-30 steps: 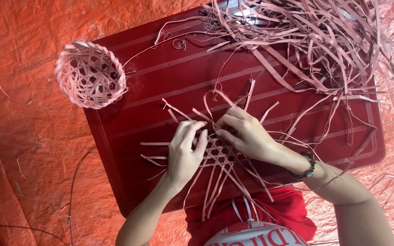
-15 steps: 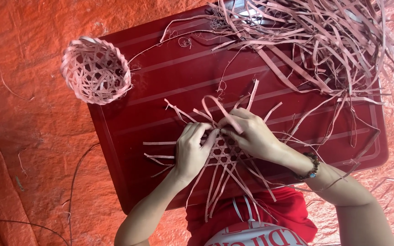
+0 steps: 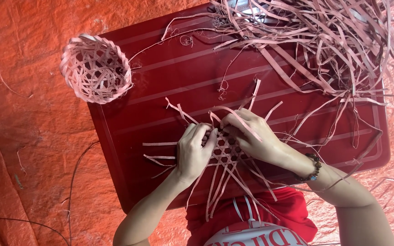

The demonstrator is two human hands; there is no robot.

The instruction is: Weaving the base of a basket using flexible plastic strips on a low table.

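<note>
While curled, left hand [image 3: 193, 152], right hand [image 3: 251, 136], pinching woven mat [image 3: 224, 152]

Dark red ribbed desk [image 3: 169, 86] sits on an orange tarp [image 3: 28, 150]. At 12 to 2 o'clock a loose pile of pink strips [image 3: 324, 41] spills over its edge. Center, toward 6: flat hexagon-weave mat [image 3: 226, 152] with strip ends fanning out. At 10 o'clock a small woven pink basket [image 3: 95, 68] overhangs the desk corner, partly on the tarp.
</note>
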